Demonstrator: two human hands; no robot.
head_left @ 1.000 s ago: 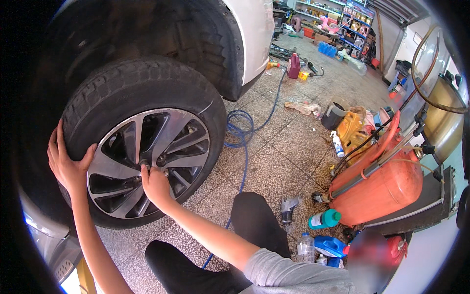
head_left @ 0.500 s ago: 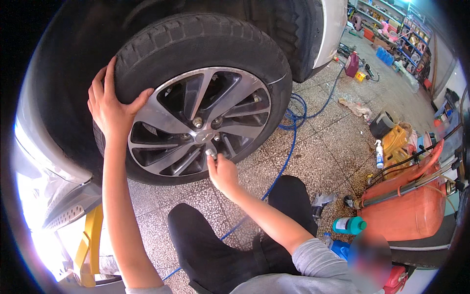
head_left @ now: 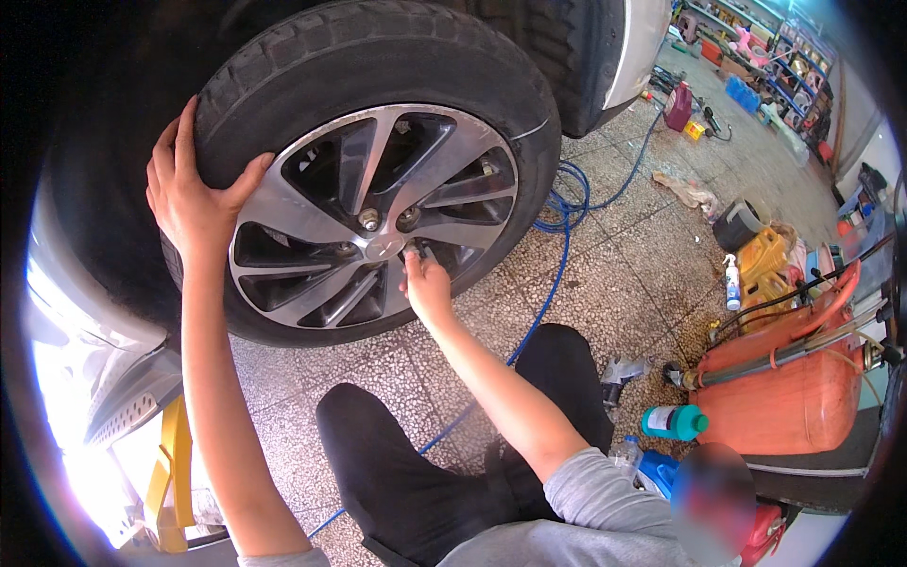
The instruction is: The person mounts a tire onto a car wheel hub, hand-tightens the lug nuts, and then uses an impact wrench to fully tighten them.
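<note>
A car wheel with a black tire (head_left: pixel 378 71) and a grey-and-silver alloy rim (head_left: pixel 283 213) stands in front of me. My left hand (head_left: pixel 194 203) lies spread against the tire's left side, fingers on the tread and thumb over the sidewall near the rim. Close to the hub cap (head_left: pixel 384 248), my right hand (head_left: pixel 430 291) pinches a small metal lug nut (head_left: pixel 411 249) at the hole to the right of the cap; the fingers partly cover it. Another lug nut (head_left: pixel 368 219) sticks out of the hole above the cap.
A blue hose (head_left: pixel 557 293) runs over the speckled floor. An impact wrench (head_left: pixel 624 376), a green bottle (head_left: pixel 673 422) and an orange tank (head_left: pixel 775 402) stand or lie to my right. A yellow stand (head_left: pixel 172 472) is at lower left. Yellow jugs (head_left: pixel 761 255) sit farther right.
My right hand has moved up from below the hub cap to the hole at its right. The wheel sits slightly further left and higher in view; my left hand still rests on the tire.
</note>
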